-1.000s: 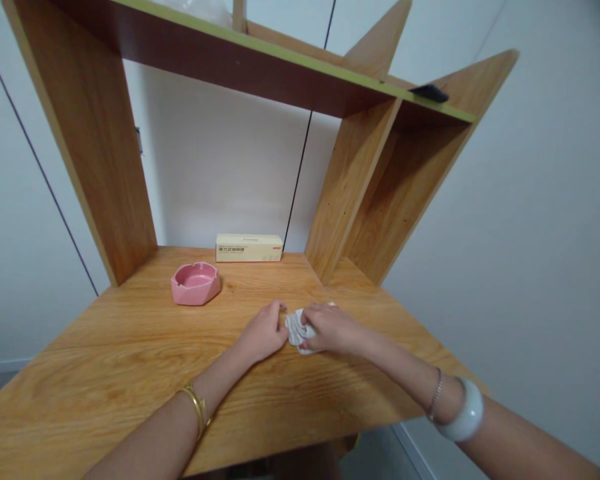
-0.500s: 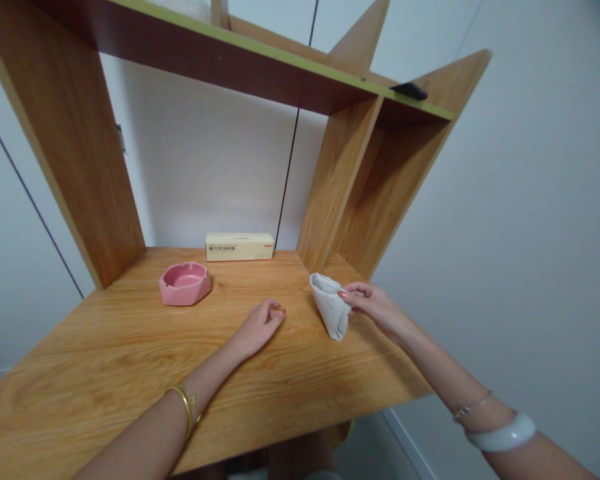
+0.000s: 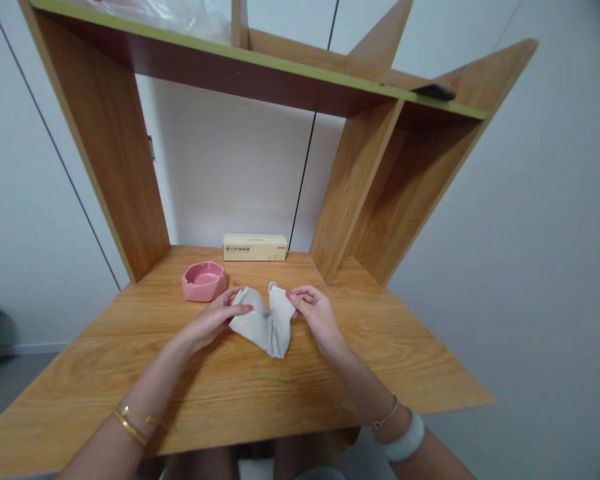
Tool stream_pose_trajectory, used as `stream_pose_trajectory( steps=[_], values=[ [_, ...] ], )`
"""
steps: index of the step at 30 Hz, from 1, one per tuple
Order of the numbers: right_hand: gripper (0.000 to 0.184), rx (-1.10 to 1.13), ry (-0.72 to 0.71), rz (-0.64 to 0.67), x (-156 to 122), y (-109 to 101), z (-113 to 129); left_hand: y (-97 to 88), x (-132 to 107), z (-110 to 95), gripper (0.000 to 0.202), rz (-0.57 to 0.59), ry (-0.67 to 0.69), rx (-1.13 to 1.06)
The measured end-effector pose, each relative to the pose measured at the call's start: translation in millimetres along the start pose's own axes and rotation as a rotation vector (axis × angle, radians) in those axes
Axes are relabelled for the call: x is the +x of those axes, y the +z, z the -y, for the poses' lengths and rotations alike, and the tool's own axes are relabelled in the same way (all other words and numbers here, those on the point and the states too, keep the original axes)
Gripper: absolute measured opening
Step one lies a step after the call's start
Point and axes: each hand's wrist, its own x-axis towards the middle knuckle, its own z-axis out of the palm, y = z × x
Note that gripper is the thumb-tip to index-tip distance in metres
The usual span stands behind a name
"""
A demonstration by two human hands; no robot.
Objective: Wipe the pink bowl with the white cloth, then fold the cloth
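A light grey cloth (image 3: 266,325) is held up between my two hands over the middle of the desk, partly unfolded and sagging in a V shape. My left hand (image 3: 211,321) pinches its left corner between thumb and fingers. The upper right corner is pinched by my right hand (image 3: 319,316). Just behind my left hand stands a pink faceted ashtray (image 3: 203,292) with notches in its rim.
A cream-coloured long box (image 3: 255,251) with printed lettering lies at the back of the wooden desk (image 3: 380,367). Above runs a shelf (image 3: 280,83) holding a clear plastic bag (image 3: 180,17) and a dark flat object (image 3: 434,92). Upright wooden panels flank both sides.
My right hand has brought the cloth left to the middle, and it has partly opened out from its folded bundle. My left hand has taken hold of its left corner. The view has shifted.
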Motion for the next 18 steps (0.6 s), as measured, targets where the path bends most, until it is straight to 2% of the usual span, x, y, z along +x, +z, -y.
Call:
stream_pose_trajectory(
  steps=[4, 8, 11, 14, 18],
  values=[
    [0.035, 0.034, 0.043, -0.132, -9.4, -15.9, -10.6, -31.5, -28.0, -6.4, 0.064, -0.195, 0.015, 0.092],
    [0.035, -0.119, 0.044, -0.221, -24.5, -35.0, -35.4, -51.3, -43.3, 4.6, 0.063, -0.334, 0.009, 0.305],
    [0.029, -0.341, -0.049, -0.253, -36.4, -47.5, -52.0, -60.1, -48.0, 23.0, 0.063, -0.392, 0.070, 0.470],
    [0.027, -0.559, -0.060, -0.211, -45.1, -57.5, -59.8, -65.8, -52.7, 40.1, 0.060, -0.429, 0.163, 0.586],
    [0.027, -0.752, -0.154, -0.200, -48.2, -62.0, -57.8, -68.1, -64.9, 47.0, 0.046, -0.527, 0.305, 0.868]
  ],
)
